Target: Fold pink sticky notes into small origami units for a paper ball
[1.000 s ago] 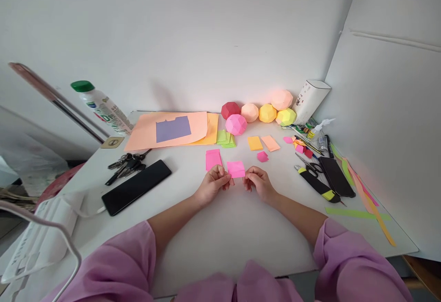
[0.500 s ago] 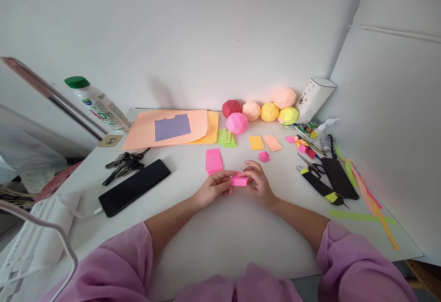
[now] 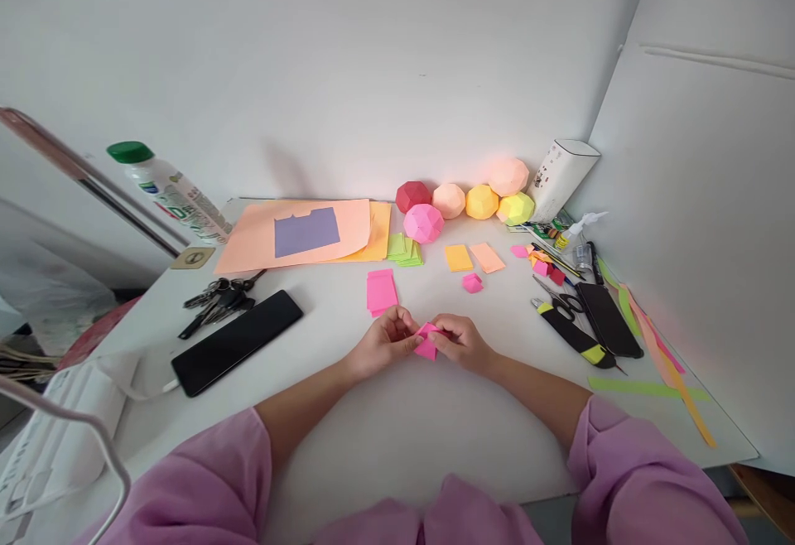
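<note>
1. The fingers of the left hand [image 3: 380,346] are curled, thumb and forefinger pinching the left side of a pink paper piece [image 3: 426,342]
2. The fingers of the right hand [image 3: 463,343] grasp the same piece from its right side, the thumb pressed over its upper part
3. The piece itself, thin and matt, sits between the two sets of fingertips, creased into slanting, angular faces; whether its lower tip touches the smooth white table [image 3: 422,446] I cannot tell
4. Just beyond the left fingers lies a stack of pink slips [image 3: 381,290], flat rectangles with slightly uneven edges
5. Beyond the right fingers rests a small folded pink unit [image 3: 472,282], pointed and crisp, with flat orange slips [image 3: 458,258] and peach slips [image 3: 487,257] farther out
6. Farther beyond the left fingers, square-cornered green slips [image 3: 407,250] fan out beside a broad peach sheet [image 3: 248,238]
7. Well beyond both hands sit faceted paper balls [image 3: 423,223] in several colours
8. Right of the right fingers lie metal-bladed scissors [image 3: 571,302] and a black-and-lime cutter [image 3: 568,334]
9. Left of the left fingers lie a glossy black slab [image 3: 237,344] and jagged metal keys [image 3: 220,301]
</note>
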Available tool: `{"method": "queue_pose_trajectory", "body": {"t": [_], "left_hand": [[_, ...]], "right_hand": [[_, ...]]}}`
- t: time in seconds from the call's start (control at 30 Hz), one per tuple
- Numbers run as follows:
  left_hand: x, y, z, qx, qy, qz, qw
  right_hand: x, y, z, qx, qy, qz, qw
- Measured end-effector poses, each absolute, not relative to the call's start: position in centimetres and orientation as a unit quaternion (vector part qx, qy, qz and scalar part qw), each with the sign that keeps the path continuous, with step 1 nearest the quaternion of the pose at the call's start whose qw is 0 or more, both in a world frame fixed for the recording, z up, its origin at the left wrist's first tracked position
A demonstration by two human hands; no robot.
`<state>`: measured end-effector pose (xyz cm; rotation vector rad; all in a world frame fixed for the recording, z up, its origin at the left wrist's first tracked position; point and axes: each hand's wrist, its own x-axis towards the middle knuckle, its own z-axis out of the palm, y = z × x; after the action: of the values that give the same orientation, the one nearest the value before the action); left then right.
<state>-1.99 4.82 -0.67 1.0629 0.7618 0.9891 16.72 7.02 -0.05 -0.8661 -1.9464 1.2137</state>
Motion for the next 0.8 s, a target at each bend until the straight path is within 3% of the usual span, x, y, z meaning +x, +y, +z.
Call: {"method": "queue_pose_trajectory", "body": {"t": [0.33,0.63,0.8], "left_hand": [[-2.62,5.21,-1.06,0.576,0.322,0.406,0.632],[-2.83,5.02,-0.96,0.551,0.314,0.389,0.669],[-2.64,4.89,-0.67,0.619,0.37,0.371,0.585]], "right_hand": [[16.93,7.33,-0.03,-0.343,-0.72,0.519,0.307],[17.05,7.29,-0.11,-0.348,-0.707,0.524,0.323],[17.02,7.26,0.19,-0.343,-0.708,0.517,0.337]]}}
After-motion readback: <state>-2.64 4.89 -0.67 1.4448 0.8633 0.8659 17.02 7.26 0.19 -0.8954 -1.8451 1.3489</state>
